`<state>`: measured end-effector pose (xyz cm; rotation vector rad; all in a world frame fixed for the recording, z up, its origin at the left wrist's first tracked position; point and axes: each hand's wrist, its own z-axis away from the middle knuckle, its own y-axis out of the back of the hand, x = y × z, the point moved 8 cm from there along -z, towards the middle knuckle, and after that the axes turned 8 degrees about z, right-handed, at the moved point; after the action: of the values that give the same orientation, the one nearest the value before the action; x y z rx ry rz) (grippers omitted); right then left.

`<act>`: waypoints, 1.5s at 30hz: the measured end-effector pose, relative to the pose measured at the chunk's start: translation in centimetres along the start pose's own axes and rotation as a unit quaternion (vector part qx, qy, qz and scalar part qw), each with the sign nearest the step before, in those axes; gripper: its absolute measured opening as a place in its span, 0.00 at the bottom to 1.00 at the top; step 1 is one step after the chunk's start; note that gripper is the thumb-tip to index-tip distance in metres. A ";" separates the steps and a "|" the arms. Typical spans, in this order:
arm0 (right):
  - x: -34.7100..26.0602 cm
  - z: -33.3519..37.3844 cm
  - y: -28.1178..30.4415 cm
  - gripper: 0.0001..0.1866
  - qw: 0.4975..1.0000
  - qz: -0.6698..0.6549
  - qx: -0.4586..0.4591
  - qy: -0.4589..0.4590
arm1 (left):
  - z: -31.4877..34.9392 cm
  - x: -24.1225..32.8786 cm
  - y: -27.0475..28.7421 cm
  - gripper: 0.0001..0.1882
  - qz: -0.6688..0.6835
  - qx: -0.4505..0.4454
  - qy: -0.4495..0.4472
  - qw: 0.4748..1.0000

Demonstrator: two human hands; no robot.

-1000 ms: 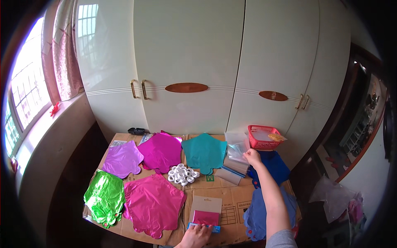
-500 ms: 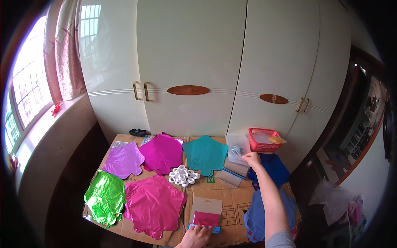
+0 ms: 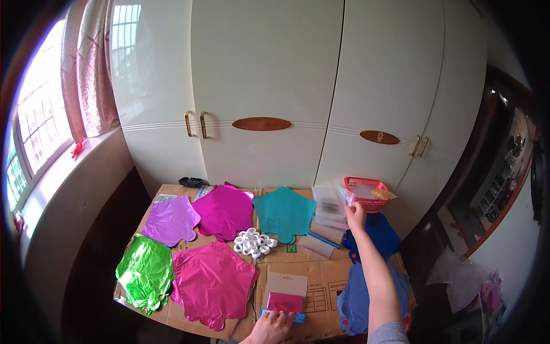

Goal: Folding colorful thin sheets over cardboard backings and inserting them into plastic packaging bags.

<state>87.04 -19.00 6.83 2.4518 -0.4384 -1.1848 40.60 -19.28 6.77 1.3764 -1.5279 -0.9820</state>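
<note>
My left hand (image 3: 271, 329) is at the near edge of the cardboard, its fingers bent over the blue strip (image 3: 298, 318) at the bottom of a beige card (image 3: 288, 284). A folded pink foil piece (image 3: 286, 302) lies on that card. At the back right, my right hand (image 3: 355, 217) pinches a clear plastic bag (image 3: 345, 196), blurred by motion. The bag is lifted beside a translucent container (image 3: 327, 215) with more clear bags. Just in front of this container are stacked beige cards with blue strips (image 3: 317, 246).
Flat foil shapes in lilac (image 3: 172, 221), magenta (image 3: 224, 213), teal (image 3: 285, 214), green (image 3: 145, 274), pink (image 3: 215, 284) and blue (image 3: 361, 298) cover the cardboard. White rings (image 3: 252, 243) lie mid-table. A red basket (image 3: 366, 202) stands behind my right hand.
My right hand has moved slightly right, drawing a clear bag up and away from the container. My left hand stays on the card.
</note>
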 end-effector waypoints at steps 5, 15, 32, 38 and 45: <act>-15.0 7.4 4.2 0.06 0.945 0.091 -0.028 0.314 | 0.3 -0.5 0.3 0.28 -0.025 -0.011 0.002 1.000; -15.4 25.4 7.3 0.13 0.869 0.231 -0.262 0.351 | 0.7 -3.2 0.9 0.27 0.101 0.097 0.058 0.988; -13.6 26.3 7.2 0.05 0.886 0.230 -0.164 0.369 | 1.4 -1.3 0.6 0.23 0.035 0.032 -0.085 0.995; -14.0 24.6 6.7 0.05 0.940 0.120 -0.234 0.216 | 1.7 -0.6 1.3 0.21 0.011 0.007 -0.144 0.989; -16.4 26.1 5.1 0.05 0.920 0.144 -0.244 0.270 | 2.0 0.7 1.7 0.21 0.023 -0.012 -0.215 0.976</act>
<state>55.99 -21.61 5.37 2.0592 -0.2781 -0.3963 38.09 -19.82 7.67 1.1522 -1.8436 -1.3272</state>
